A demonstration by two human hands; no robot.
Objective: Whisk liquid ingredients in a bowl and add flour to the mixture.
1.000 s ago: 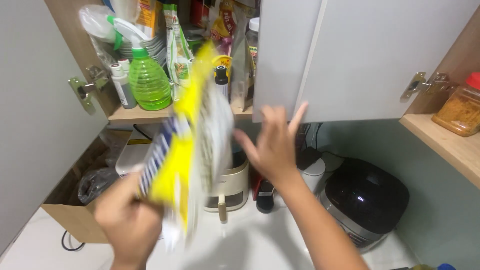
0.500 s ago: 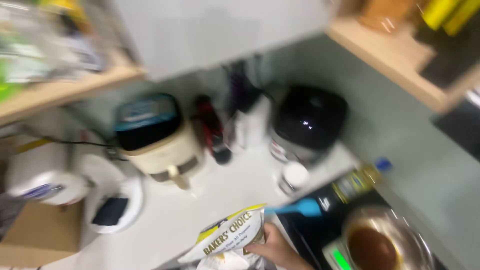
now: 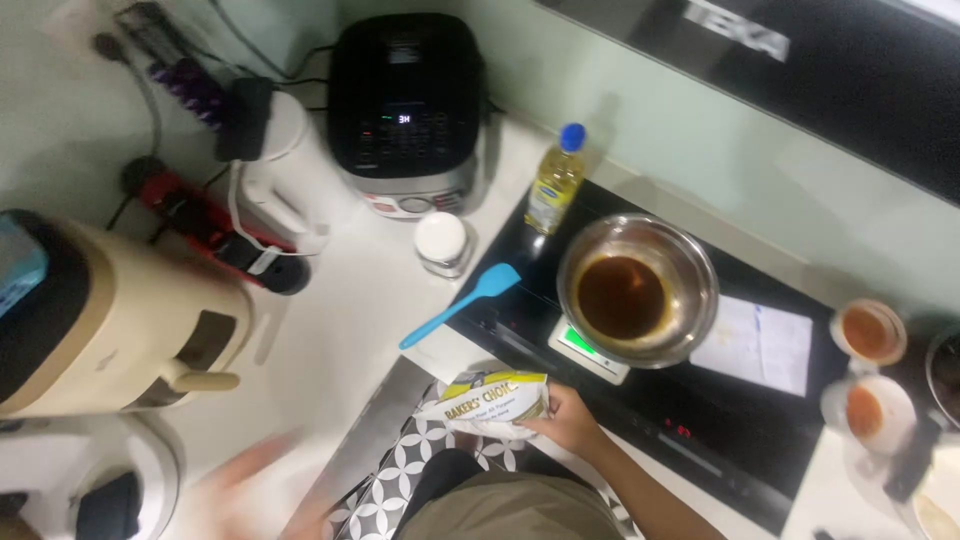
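right hand [image 3: 572, 418]: my fingers are closed round the end of a crumpled white and yellow paper bag [image 3: 487, 402], held low at the counter's front edge.
left hand [image 3: 262, 478]: a blur at lower left; i cannot tell how far it is open.
bag's place: just in front of the small white kitchen scale [image 3: 585, 350] bearing a steel bowl of brown liquid [image 3: 637, 290].
nearby: blue silicone spatula [image 3: 462, 303] on the white counter [image 3: 330, 330].

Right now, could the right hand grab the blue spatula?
Probably not yet. The right hand is busy holding a white and yellow bag. The blue spatula lies close by on the counter with nothing blocking it, so the bag must go down first.
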